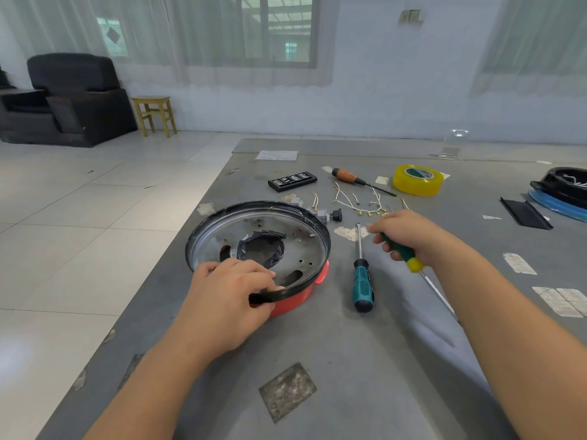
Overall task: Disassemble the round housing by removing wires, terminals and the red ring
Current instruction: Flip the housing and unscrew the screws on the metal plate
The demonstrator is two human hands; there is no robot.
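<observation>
Head view: a grey, scuffed surface [349,360] is seen reaching away into a pale room, with a tiled floor [79,217] to the left of the round housing, a black armchair [63,100] and a small wooden stool [154,114] far behind it, and curtained windows [254,30] set in the back wall. The round housing [257,242] is placed left of centre on the surface, its open side up, black rim on top and the red ring [295,296] showing below the rim on the near side. A roll of yellow tape [417,180] is set well behind and right of the housing, and a black bit case [292,181] just behind it. Loose wires with terminals [359,201] are scattered behind and right of the housing. A teal-handled screwdriver [362,281] lies just right of the housing. The near rim of the housing is gripped by the left hand [232,296], its fingers [254,271] curled over the edge into the inside and the thumb against the outer wall. A green and yellow screwdriver [403,252] is clasped by the curled fingers of the right hand [409,236], well right of the housing, the shaft pointing back toward the person.
</observation>
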